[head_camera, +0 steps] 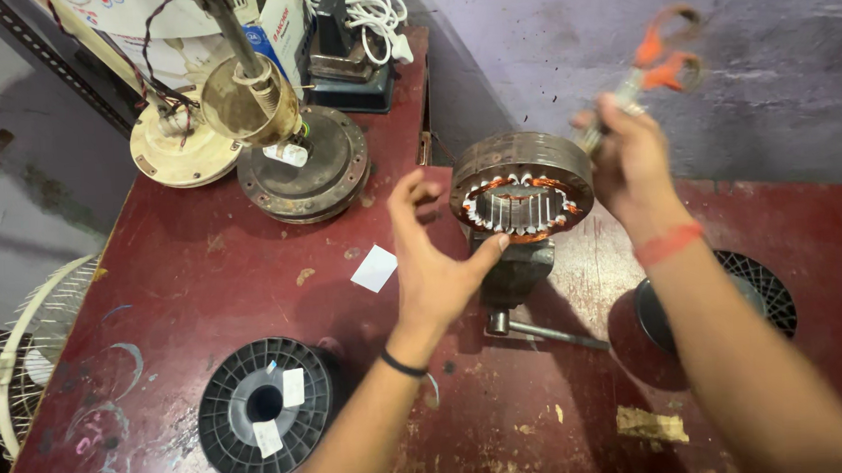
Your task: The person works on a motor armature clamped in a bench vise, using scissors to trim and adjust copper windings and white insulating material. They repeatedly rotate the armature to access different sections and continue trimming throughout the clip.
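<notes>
A round motor stator [522, 181] with copper windings and white slot liners sits tilted on a small bench vise [514, 272] in the middle of the dark red table [185, 306]. My left hand [432, 255] is open beside the stator's left rim, thumb tip touching its lower edge. Behind the stator's right side, my right hand [631, 158] is raised and grips orange-handled scissors [657, 61], blurred by motion, handles pointing up.
A black wire spool [265, 408] lies at the front left, another [755, 291] at the right under my forearm. Fan motor housings [302, 166] and a cream cover [181, 148] stand at the back left. A white fan guard [24, 363] hangs off the left edge.
</notes>
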